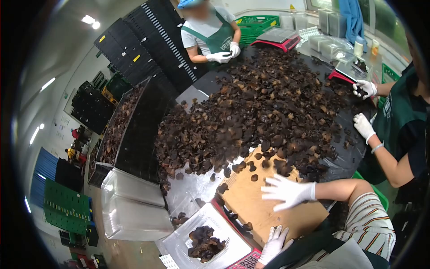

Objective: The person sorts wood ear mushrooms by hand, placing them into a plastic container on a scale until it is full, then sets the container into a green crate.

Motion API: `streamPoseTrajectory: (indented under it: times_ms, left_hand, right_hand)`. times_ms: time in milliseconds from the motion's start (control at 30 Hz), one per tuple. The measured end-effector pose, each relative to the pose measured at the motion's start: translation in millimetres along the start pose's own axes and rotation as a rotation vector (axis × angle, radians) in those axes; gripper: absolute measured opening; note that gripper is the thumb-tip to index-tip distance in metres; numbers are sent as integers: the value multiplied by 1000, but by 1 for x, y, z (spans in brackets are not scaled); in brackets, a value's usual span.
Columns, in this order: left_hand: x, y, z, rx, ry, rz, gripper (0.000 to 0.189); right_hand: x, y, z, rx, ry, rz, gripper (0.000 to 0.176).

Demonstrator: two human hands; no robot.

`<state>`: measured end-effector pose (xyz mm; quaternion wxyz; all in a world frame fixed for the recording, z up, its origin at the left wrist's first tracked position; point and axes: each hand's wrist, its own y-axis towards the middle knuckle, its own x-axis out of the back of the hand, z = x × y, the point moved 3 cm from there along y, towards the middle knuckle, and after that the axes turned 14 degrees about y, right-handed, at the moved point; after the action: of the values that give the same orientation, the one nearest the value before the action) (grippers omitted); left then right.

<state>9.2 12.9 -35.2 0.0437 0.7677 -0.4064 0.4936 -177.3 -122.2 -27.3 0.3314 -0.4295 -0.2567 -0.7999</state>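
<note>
My right hand [289,193], in a white glove, spreads its fingers flat over a brown cardboard sheet [248,204]. My left hand [274,244], also gloved, lies at the sheet's near edge with fingers stretched out; part of it is hidden by my apron. Several dark brown, wrinkled pieces like wood ear mushroom [254,178] are scattered on the far end of the cardboard. Beyond them rises a large heap of the same pieces [251,107]. Left of my left hand stands a red and white scale [248,260], bearing a clear plastic tub with some pieces inside.
Stacked clear tubs [134,210] stand at the left. Across the heap, a co-worker in a green apron [219,40] handles a piece. At right, another co-worker's gloved hand [365,89] is beside a second scale [342,77]. Green crates [257,22] stand behind.
</note>
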Motion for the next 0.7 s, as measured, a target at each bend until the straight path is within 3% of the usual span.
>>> streamPoseTrajectory:
  times_ms: [100,167,233,300,367,433,500,533,567,633,700]
  left_hand:
    - [0,0,1,1,16,-12,58]
    - [-1,-1,-1,3,22,-19,58]
    - [4,-1,-3,-6,27,-27,57]
    - [4,-2,-3,-10,34,-36,57]
    - [5,-1,-3,-11,39,-41,57]
    - [6,-1,-4,-4,31,-35,57]
    - [4,-1,-3,-6,47,-32,57]
    - [2,-1,-2,-5,54,-32,57]
    - [1,0,-2,-8,55,-36,57]
    - [0,0,-1,-13,59,-43,57]
    - [0,-1,-2,-14,50,-55,57]
  right_hand:
    - [6,-2,19,264,238,10,48]
    - [59,25,10,-56,209,197,43]
    - [94,28,-35,-314,149,-76,48]
    - [67,14,-89,-373,-304,-622,55]
    - [59,16,-75,-355,-302,-439,63]
    - [44,23,-38,-288,-138,-68,68]
    - [-12,7,-18,-79,-81,-140,70]
    - [-15,2,3,-32,-28,-61,69]
    - [-17,-2,18,52,-4,-107,62]
    - [10,0,40,170,154,-237,51]
    - [47,7,34,79,65,-313,39]
